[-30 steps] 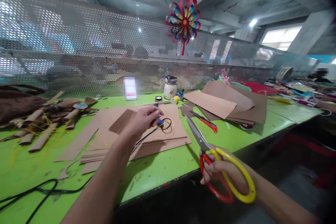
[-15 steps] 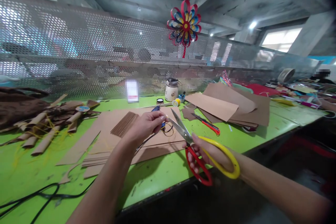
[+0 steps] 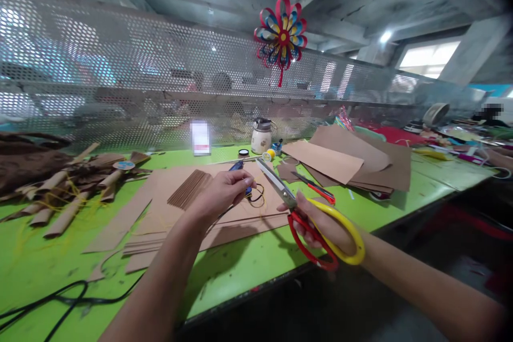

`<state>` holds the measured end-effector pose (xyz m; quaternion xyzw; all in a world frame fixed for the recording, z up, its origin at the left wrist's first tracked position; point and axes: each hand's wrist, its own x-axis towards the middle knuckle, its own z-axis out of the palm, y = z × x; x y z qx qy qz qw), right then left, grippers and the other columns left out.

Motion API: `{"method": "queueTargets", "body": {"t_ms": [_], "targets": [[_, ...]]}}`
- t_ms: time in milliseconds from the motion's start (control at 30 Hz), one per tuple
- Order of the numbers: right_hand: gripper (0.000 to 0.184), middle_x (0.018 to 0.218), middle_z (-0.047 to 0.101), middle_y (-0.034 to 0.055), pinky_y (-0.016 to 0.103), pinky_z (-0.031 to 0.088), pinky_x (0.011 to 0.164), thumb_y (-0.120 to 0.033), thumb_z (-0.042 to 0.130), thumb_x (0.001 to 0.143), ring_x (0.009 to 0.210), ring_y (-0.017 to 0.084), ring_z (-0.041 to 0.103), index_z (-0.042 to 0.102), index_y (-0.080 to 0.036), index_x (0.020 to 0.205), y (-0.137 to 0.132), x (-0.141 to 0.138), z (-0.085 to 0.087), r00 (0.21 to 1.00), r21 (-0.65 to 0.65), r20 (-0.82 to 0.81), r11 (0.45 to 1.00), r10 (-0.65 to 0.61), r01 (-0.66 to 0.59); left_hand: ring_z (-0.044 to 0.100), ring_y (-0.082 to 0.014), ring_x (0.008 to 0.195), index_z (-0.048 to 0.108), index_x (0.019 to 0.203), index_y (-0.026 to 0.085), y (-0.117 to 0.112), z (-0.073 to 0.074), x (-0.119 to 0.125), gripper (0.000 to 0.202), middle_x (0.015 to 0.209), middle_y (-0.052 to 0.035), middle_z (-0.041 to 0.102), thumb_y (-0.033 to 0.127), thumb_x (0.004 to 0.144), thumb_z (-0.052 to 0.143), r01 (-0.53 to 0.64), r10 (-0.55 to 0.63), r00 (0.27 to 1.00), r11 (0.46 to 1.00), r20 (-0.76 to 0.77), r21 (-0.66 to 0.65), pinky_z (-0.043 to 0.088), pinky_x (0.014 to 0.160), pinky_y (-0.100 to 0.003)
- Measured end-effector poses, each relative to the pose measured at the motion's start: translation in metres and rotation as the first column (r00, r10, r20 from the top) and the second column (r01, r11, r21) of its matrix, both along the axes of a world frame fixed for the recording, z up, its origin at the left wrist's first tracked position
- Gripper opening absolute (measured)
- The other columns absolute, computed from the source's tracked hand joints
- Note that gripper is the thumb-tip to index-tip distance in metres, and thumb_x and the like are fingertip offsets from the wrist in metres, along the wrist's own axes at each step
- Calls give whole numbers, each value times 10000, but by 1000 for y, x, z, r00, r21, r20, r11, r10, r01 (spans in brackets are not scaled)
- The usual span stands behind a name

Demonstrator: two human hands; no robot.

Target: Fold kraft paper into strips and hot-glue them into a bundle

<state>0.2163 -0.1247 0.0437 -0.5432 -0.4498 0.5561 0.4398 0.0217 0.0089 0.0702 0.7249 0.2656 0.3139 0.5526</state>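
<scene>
My right hand (image 3: 316, 224) grips a large pair of scissors (image 3: 277, 180) with one red and one yellow handle. The blades lie close together and point up and left. Just left of their tips, my left hand (image 3: 230, 188) is closed in a pinch; whatever sits between the fingertips is too small to make out. Below it are a blue tool (image 3: 236, 165) and a thin looped cord (image 3: 258, 196), over stacked brown paper sheets (image 3: 168, 224). A pleated brown paper piece (image 3: 189, 188) lies beside my left wrist.
On the green table (image 3: 224, 288), rolled paper pieces with yellow threads (image 3: 66, 214) lie at left. A red-handled cutter (image 3: 316, 189), more brown sheets (image 3: 332, 155), a bottle (image 3: 261, 138) and yellow thread spool (image 3: 269, 155) stand farther back. A black cable (image 3: 100, 299) crosses the front left.
The scissor blades have closed together from being apart, and the handles have turned slightly. The scissors have drawn a little away from my left fingertips, which stay pinched in place.
</scene>
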Motion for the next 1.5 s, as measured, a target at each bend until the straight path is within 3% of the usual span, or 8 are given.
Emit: {"method": "queueTargets", "body": {"t_ms": [167, 367, 533, 633, 767, 833, 1133, 1500], "targets": [[502, 562, 495, -21, 209, 352, 377, -619, 476, 791, 399, 87, 431, 613, -161, 946, 1, 15, 0, 911, 208, 381, 975, -158, 83, 276, -42, 390, 608, 787, 122, 1, 4, -3, 226, 425, 62, 393, 347, 788, 587, -42, 50, 994, 996, 98, -80, 152, 406, -187], [430, 650, 631, 72, 300, 376, 569, -520, 568, 758, 624, 225, 584, 667, -170, 986, 14, 61, -26, 204, 286, 934, 956, -292, 60, 448, -59, 437, 602, 831, 144, -5, 11, -7, 208, 571, 1, 572, 339, 764, 632, -53, 90, 968, 986, 235, -160, 253, 423, -178], [316, 937, 663, 145, 315, 390, 724, -336, 569, 786, 886, 263, 598, 635, -146, 1030, 17, 82, -44, 70, 144, 987, 989, -147, 46, 379, -48, 413, 640, 828, 134, -6, 10, -7, 210, 489, 28, 492, 335, 766, 634, -43, 76, 958, 992, 275, -122, 209, 407, -178], [283, 961, 641, 156, 340, 387, 777, -348, 569, 794, 937, 272, 558, 669, -132, 947, 17, 69, -26, 164, 297, 943, 955, -291, -12, 319, -40, 407, 661, 811, 128, -7, 9, -5, 200, 443, 49, 414, 321, 787, 616, -50, 62, 956, 997, 288, -50, 176, 410, -185], [398, 672, 593, 42, 270, 382, 541, -485, 478, 845, 576, 141, 513, 675, -141, 880, 24, 14, 12, 861, 375, 470, 927, -197, 7, 333, -51, 419, 681, 853, 133, -12, 8, 1, 220, 453, 38, 443, 329, 799, 598, -79, 76, 959, 997, 272, 0, 200, 416, -194], [434, 588, 542, 1, 228, 298, 437, -524, 478, 835, 441, 82, 408, 654, -135, 910, 34, -16, 23, 993, 300, 94, 953, -76, 44, 354, -61, 420, 690, 869, 130, -16, 7, 4, 237, 450, 30, 468, 338, 783, 615, -111, 104, 966, 994, 236, 15, 226, 416, -196], [194, 522, 389, -70, 191, 272, 432, -294, 698, 678, 447, 45, 299, 630, -142, 778, 72, -52, 26, 872, 377, -468, 861, -140, 341, 360, -60, 391, 724, 843, 129, -19, 1, 13, 278, 415, 25, 481, 369, 710, 680, -220, 224, 957, 975, 187, -41, 237, 400, -196], [325, 590, 549, -16, 218, 342, 485, -381, 435, 897, 464, 77, 442, 501, -176, 654, 62, -39, 33, 891, 503, 453, 815, 34, -287, 547, -130, 633, 682, 708, 106, -5, -5, 11, 218, 692, -73, 663, 320, 673, 671, -306, 352, 904, 929, 242, -210, 359, 546, -221]]}}
